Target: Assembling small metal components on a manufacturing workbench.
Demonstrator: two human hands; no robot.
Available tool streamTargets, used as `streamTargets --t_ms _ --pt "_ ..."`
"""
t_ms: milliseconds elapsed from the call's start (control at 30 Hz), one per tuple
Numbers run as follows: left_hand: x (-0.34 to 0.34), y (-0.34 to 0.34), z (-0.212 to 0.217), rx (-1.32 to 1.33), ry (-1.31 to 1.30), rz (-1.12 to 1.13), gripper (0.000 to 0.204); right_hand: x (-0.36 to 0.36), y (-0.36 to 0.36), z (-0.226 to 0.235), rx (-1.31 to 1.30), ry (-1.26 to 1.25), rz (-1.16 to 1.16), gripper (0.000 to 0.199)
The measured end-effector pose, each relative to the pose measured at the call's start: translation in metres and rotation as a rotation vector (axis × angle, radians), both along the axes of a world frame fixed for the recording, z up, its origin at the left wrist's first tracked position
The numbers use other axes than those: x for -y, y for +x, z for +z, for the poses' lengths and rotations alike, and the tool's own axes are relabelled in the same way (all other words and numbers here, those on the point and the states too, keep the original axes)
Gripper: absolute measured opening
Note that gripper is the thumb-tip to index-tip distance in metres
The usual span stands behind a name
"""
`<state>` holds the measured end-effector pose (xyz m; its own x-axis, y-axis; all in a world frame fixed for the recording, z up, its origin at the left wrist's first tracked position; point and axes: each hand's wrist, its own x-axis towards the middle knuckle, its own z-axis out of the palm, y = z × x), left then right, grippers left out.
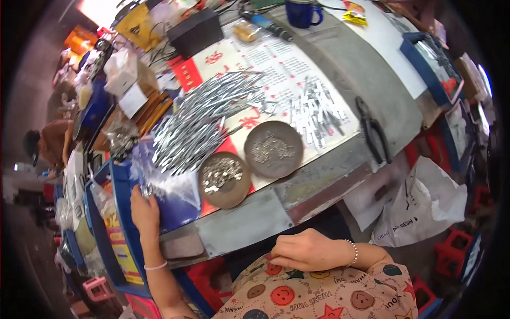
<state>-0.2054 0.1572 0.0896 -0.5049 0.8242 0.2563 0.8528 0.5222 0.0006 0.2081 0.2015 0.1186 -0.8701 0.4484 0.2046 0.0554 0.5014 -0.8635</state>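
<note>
My left hand is at the table's left end, beside a clear plastic bag on a blue sheet. Its fingers are bent by a small shiny bit, and what they hold I cannot make out. Over my patterned apron, my right hand is curled closed, its inner side hidden. Between and beyond the hands stand two round dishes: one holds shiny small metal pieces, the other duller small pieces. Behind them lies a large heap of thin silvery metal strips, with a smaller pile of flat strips to its right.
Black-handled pliers lie at the right. Far back are a blue mug, a blue-black pen-shaped tool and a black box. Blue trays flank the table. A white plastic bag hangs at the right edge.
</note>
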Motion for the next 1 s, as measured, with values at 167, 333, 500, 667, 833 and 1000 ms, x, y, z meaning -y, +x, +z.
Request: streamTargets --t_ms 167,333,500,667,833,1000 --pt "0.018 0.022 0.022 0.019 0.109 -0.091 0.052 -0.049 0.026 0.029 0.004 0.105 -0.222 0.013" --pt "0.042 0.123 0.061 0.467 0.343 -0.308 0.045 -0.122 0.034 0.034 0.126 0.295 -0.526 0.009" --pt "0.072 0.186 0.057 0.683 0.271 -0.531 0.028 -0.194 0.005 0.023 0.32 0.575 -0.426 0.009" --pt "0.091 0.21 0.06 0.984 0.208 -0.452 0.028 -0.245 -0.029 0.017 0.754 0.59 -0.299 0.013" --pt "0.094 0.216 0.057 0.986 0.267 -0.462 0.023 -0.252 -0.062 0.006 0.875 0.515 -0.35 0.02" --pt "0.09 0.228 0.059 1.07 0.253 -0.466 0.021 -0.243 -0.079 0.011 0.889 0.364 -0.411 0.036"
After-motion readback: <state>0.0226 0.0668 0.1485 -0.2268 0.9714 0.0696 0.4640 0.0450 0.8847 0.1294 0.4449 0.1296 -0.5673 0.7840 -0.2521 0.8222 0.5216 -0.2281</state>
